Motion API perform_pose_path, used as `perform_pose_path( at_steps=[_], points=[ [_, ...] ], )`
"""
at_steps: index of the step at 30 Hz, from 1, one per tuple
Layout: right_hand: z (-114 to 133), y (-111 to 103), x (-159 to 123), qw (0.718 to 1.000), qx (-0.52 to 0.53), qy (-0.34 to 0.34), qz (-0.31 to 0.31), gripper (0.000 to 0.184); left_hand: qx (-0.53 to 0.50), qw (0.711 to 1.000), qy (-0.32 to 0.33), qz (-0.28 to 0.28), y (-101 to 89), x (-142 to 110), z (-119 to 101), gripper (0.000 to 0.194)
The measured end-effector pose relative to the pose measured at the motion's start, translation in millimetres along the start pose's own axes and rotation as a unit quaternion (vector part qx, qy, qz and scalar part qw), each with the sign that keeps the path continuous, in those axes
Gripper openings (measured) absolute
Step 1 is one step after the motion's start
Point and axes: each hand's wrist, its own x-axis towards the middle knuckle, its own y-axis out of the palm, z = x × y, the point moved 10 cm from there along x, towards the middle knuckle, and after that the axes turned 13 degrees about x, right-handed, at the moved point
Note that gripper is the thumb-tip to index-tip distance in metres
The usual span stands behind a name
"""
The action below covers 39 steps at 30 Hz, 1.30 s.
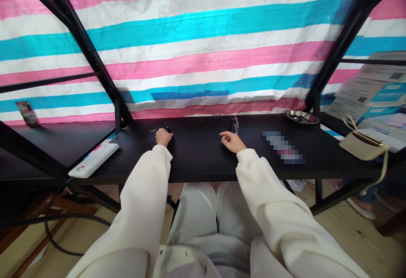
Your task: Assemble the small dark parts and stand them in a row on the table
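Far left: an upright dark-patterned card or case (28, 114) stands near the slanted black frame (82, 45).
Left bench end: a white elongated device (94, 158) with pink and blue marks lies diagonally beside the frame's foot.
Left hand: the hand (163, 137) rests at the black bench (196, 159), fingers curled narrow; whether they hold anything, I cannot tell. White scraps (153, 130) lie just beyond it.
Behind: a pink, blue and white striped tarp (203, 58) hangs along the far edge.
Right hand: the hand (233, 141) has its fingers bent and bunched; I cannot tell if they grip something.
Clear strand: the beaded-looking strand (236, 124) lies directly beyond the right hand, which blocks sight of its near end.
Right bench end: a pixelated item (283, 147) lies near a round metal dish (301, 117).
Far right: a beige pouch (363, 143) with a strap overhangs the edge, before stacked boxes (377, 88).
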Motion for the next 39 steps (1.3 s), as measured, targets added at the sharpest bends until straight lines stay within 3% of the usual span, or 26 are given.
perform_pose_path(
  at_steps=[4,7,11,14,17,21,24,27,30,33,39],
  points=[
    [11,-20,-2,0.996,-0.013,-0.025,-0.080,0.021,0.016,1.000,0.008,0.005,2.2,8,0,0.035],
    [21,-46,-10,0.978,-0.072,-0.022,-0.195,0.013,0.036,0.997,0.014,0.067,9.9,16,-1,0.033],
    [22,-75,-23,0.940,-0.131,0.031,-0.314,0.014,0.079,0.986,0.027,0.146,9.5,15,-9,0.027],
    [11,-86,-27,0.921,-0.147,0.087,-0.350,0.012,0.166,0.964,0.079,0.191,4.5,-1,-25,0.020],
    [-6,-88,-25,0.913,-0.180,0.139,-0.339,0.013,0.234,0.938,0.138,0.214,0.6,-27,-48,0.018],
    [-24,-82,-23,0.906,-0.240,0.189,-0.295,0.023,0.182,0.907,0.307,0.223,7.3,-78,-104,0.019],
    [-29,-77,-20,0.906,-0.268,0.193,-0.263,0.023,0.074,0.887,0.445,0.096,-6.5,-118,-155,0.019],
    [-30,-73,-18,0.905,-0.293,0.195,-0.239,0.022,-0.022,0.855,0.517,0.029,-8.5,-153,-188,0.043],
    [-31,-71,-15,0.905,-0.298,0.201,-0.226,0.023,-0.073,0.838,0.540,-0.003,-1.0,-174,-211,0.054],
    [-33,-70,-14,0.907,-0.289,0.219,-0.213,0.025,-0.084,0.842,0.531,-0.030,9.7,-182,-227,0.058],
    [-36,-68,-13,0.898,-0.304,0.246,-0.200,0.026,0.049,0.855,0.515,-0.034,39.8,-192,-242,0.053]
  ],
)
